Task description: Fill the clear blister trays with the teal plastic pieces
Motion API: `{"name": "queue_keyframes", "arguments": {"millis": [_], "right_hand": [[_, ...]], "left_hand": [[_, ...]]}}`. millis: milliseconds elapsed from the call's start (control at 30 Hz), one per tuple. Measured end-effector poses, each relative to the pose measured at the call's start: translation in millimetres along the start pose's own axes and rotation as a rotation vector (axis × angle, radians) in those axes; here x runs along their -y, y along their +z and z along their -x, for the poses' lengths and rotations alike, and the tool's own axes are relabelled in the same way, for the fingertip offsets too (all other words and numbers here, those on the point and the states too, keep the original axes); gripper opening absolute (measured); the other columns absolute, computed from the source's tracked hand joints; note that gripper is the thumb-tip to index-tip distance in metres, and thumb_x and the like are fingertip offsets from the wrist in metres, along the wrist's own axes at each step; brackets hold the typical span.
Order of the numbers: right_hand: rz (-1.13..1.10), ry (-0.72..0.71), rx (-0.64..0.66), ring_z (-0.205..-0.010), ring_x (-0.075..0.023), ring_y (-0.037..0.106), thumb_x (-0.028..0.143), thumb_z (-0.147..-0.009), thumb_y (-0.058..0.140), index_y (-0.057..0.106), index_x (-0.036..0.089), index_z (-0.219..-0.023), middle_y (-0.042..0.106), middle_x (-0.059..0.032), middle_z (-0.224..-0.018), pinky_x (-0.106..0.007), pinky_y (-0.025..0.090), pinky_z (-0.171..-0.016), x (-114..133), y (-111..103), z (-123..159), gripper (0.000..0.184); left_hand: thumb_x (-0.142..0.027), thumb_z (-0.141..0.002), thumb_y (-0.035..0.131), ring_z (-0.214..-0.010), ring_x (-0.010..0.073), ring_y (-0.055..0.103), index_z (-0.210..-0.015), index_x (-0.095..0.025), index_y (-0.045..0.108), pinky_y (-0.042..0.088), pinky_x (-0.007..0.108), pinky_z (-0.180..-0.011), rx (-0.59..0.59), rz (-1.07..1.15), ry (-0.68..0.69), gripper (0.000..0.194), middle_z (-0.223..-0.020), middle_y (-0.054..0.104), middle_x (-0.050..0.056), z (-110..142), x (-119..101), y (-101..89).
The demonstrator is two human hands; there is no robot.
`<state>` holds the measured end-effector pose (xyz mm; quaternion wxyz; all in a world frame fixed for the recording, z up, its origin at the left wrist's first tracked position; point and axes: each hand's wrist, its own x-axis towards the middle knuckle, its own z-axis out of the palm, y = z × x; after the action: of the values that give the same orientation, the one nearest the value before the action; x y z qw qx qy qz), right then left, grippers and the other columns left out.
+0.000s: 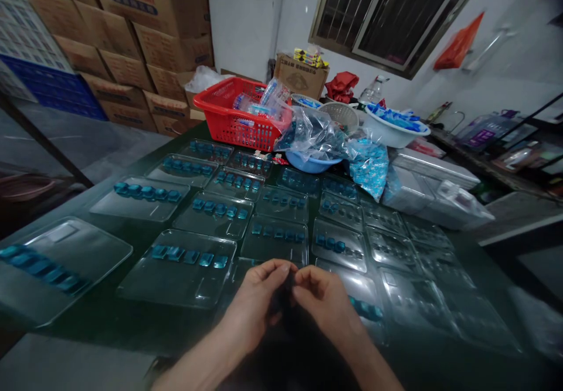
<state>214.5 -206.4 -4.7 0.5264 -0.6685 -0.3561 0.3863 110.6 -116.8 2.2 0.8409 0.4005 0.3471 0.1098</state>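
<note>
My left hand (257, 300) and my right hand (323, 303) meet at the near edge of a dark table (132, 320), fingertips pinched together over something small and dark that I cannot make out. Clear plastic blister trays (182, 268) lie in rows before them, many holding a line of small blue pieces (190, 256). A tray with a few blue pieces (367, 309) sits just right of my right hand.
At the far side stand a red basket (233, 118), a blue bowl (310, 162) under clear bags of blue pieces, a white bowl (391, 130) and stacks of trays (433, 189). Cardboard boxes (132, 27) are piled at the back left.
</note>
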Motion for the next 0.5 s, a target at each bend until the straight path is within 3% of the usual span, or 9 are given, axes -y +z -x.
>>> {"name": "queue_keyframes", "arguments": {"millis": [300, 500], "right_hand": [[-0.080, 0.087, 0.068, -0.047, -0.0052, 0.036, 0.017, -0.068, 0.059, 0.051, 0.016, -0.066, 0.042, 0.0066, -0.053, -0.017, 0.027, -0.044, 14.0, -5.8, 2.4, 0.008], [-0.186, 0.105, 0.076, -0.043, -0.0040, 0.031, 0.014, -0.068, 0.058, 0.051, 0.016, -0.065, 0.039, 0.0074, -0.050, -0.017, 0.023, -0.040, 10.0, -5.5, 3.0, 0.008]], "left_hand": [[-0.042, -0.066, 0.059, -0.040, 0.0057, 0.039, -0.064, -0.018, 0.052, 0.022, 0.016, -0.035, 0.009, -0.120, 0.068, 0.025, -0.051, 0.046, -0.005, -4.9, -4.0, -10.5], [-0.041, -0.071, 0.053, -0.043, 0.0067, 0.043, -0.070, -0.017, 0.055, 0.019, 0.016, -0.035, 0.044, -0.145, 0.091, 0.024, -0.054, 0.051, -0.003, -4.8, -8.7, -13.3]]}}
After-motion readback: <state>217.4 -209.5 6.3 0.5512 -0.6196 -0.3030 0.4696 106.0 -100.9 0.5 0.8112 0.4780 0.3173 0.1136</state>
